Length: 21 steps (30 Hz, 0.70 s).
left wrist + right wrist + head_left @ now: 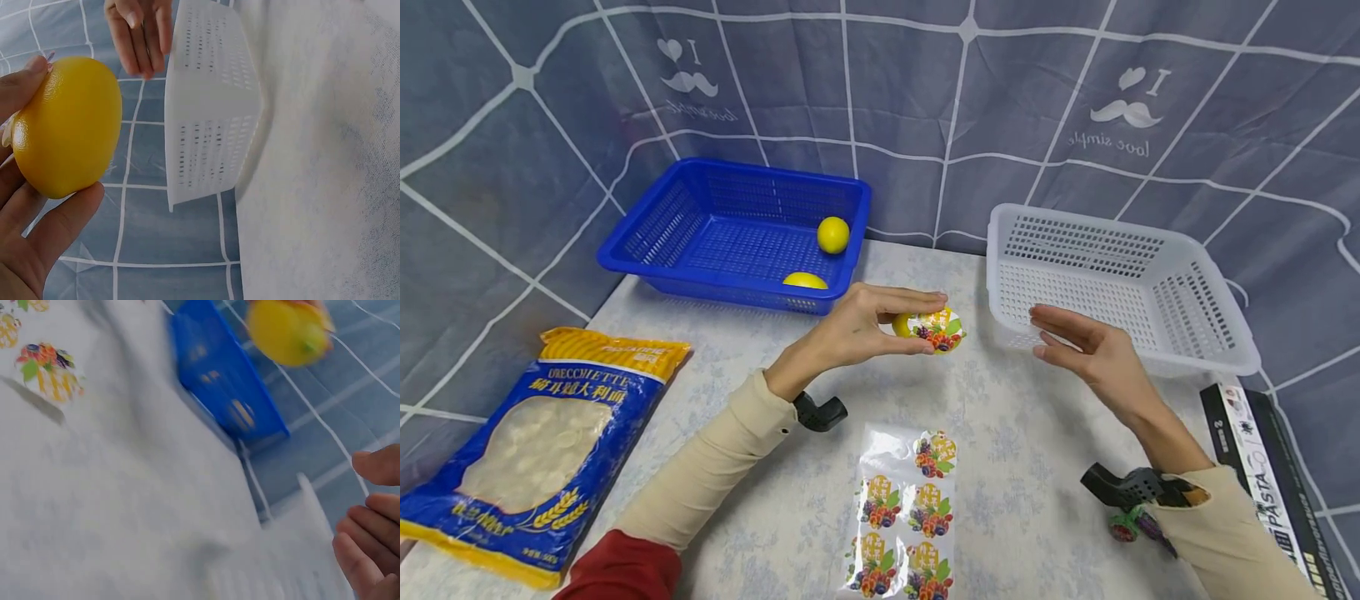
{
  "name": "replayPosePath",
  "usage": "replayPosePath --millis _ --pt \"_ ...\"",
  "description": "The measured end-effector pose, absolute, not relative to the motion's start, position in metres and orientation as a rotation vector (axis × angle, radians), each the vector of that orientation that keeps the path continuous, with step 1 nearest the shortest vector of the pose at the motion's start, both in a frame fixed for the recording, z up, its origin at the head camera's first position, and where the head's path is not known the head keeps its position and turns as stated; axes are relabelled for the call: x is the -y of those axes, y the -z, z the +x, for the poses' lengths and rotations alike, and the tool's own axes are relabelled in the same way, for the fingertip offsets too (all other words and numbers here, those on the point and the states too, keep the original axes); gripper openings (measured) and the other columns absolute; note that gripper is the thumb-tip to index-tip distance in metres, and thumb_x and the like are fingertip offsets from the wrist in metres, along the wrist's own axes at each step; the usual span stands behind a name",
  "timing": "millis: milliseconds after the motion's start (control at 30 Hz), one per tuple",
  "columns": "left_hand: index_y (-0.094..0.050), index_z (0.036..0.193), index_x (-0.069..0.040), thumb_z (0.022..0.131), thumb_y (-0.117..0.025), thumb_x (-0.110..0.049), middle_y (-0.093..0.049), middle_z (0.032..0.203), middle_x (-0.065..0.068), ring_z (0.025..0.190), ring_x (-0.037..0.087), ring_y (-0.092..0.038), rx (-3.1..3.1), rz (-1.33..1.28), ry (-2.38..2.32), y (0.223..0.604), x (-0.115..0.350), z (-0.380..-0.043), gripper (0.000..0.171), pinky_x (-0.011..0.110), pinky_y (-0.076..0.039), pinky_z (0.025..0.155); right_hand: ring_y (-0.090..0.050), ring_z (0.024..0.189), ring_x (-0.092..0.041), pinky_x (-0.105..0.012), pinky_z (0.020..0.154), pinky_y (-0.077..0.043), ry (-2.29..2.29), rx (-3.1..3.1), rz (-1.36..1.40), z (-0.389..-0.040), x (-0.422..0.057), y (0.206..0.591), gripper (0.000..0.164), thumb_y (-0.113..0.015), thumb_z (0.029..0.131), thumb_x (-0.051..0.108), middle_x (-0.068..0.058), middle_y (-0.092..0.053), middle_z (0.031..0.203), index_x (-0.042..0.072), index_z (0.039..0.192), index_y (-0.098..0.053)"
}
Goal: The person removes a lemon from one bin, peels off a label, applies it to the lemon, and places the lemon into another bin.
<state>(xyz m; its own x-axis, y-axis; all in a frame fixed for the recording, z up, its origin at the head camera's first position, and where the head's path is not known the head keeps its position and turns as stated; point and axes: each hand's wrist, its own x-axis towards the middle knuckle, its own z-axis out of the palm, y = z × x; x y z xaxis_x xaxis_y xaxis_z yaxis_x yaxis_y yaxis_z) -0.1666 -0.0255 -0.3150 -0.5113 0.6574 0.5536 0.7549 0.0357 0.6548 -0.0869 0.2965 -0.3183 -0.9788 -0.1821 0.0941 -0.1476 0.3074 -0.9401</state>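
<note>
My left hand (857,329) holds a yellow lemon (72,128) above the table, pinched between thumb and fingers. A fruit-print sticker (938,331) covers the side of the lemon that faces right in the head view. In the left wrist view the lemon's bare yellow skin shows. My right hand (1093,358) is held in the air by the near left part of the white basket (1195,358), fingers extended and nothing in them. Below, on the table, lies a sheet of fruit stickers (898,521), with one spot at its upper left bare.
A blue basket (730,287) at the back left contains two lemons (832,236). To the left lies a blue and yellow pasta bag (542,450). A black and white pasta box (1262,467) lies at the right edge. A grey patterned curtain (902,92) hangs behind the table.
</note>
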Motion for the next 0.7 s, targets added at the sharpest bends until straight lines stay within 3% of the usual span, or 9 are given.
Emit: replayPosePath --millis 167,300,400,533,633,700 --pt "-0.071 0.12 -0.006 0.077 -0.086 -0.017 -0.067 0.125 0.005 0.073 0.006 -0.059 2.232 -1.475 1.471 0.316 0.025 -0.168 0.047 0.023 -0.041 0.055 -0.055 0.118 0.003 -0.012 0.087 -0.049 1.762 -2.632 -0.169 -0.079 -0.339 0.31 0.051 -0.065 0.094 0.005 0.014 -0.061 0.13 0.0 0.143 -0.049" --pt "-0.071 0.121 -0.007 0.077 -0.086 -0.018 -0.067 0.125 0.004 0.078 0.008 -0.061 2.251 -1.454 1.469 0.315 0.025 -0.168 0.048 0.023 -0.04 0.055 -0.051 0.117 0.012 -0.006 0.088 -0.041 1.568 -2.746 -0.055 -0.075 -0.38 0.308 0.053 -0.063 0.097 0.01 0.024 -0.058 0.129 0.006 0.147 -0.046" --pt "-0.071 0.121 -0.007 0.077 -0.086 -0.019 -0.067 0.125 0.003 0.079 0.008 -0.061 2.263 -1.447 1.458 0.316 0.025 -0.168 0.048 0.024 -0.038 0.053 -0.044 0.12 0.015 -0.005 0.094 -0.033 1.432 -2.812 0.03 -0.072 -0.409 0.31 0.056 -0.062 0.099 0.018 0.026 -0.053 0.133 0.013 0.15 -0.042" --pt "-0.071 0.12 -0.007 0.077 -0.086 -0.019 -0.067 0.124 0.003 0.079 0.007 -0.061 2.268 -1.442 1.453 0.316 0.024 -0.168 0.048 0.023 -0.039 0.054 -0.037 0.13 0.007 -0.002 0.098 -0.028 1.294 -2.914 0.25 -0.069 -0.44 0.317 0.06 -0.061 0.099 0.03 0.018 -0.046 0.145 0.016 0.152 -0.039" --pt "-0.071 0.12 -0.007 0.076 -0.086 -0.018 -0.068 0.124 0.004 0.084 0.007 -0.064 2.265 -1.44 1.464 0.315 0.024 -0.168 0.047 0.023 -0.042 0.056 -0.023 0.145 -0.008 -0.017 0.114 -0.022 1.25 -2.953 0.462 -0.067 -0.459 0.323 0.065 -0.057 0.1 0.035 0.008 -0.028 0.158 0.018 0.156 -0.028" --pt "-0.071 0.12 -0.007 0.076 -0.086 -0.017 -0.068 0.124 0.004 0.088 0.009 -0.066 2.265 -1.443 1.474 0.315 0.023 -0.169 0.047 0.023 -0.045 0.058 -0.01 0.149 -0.022 -0.036 0.12 -0.012 1.241 -2.958 0.566 -0.065 -0.47 0.327 0.069 -0.053 0.102 0.034 0.001 -0.011 0.163 0.017 0.158 -0.017"
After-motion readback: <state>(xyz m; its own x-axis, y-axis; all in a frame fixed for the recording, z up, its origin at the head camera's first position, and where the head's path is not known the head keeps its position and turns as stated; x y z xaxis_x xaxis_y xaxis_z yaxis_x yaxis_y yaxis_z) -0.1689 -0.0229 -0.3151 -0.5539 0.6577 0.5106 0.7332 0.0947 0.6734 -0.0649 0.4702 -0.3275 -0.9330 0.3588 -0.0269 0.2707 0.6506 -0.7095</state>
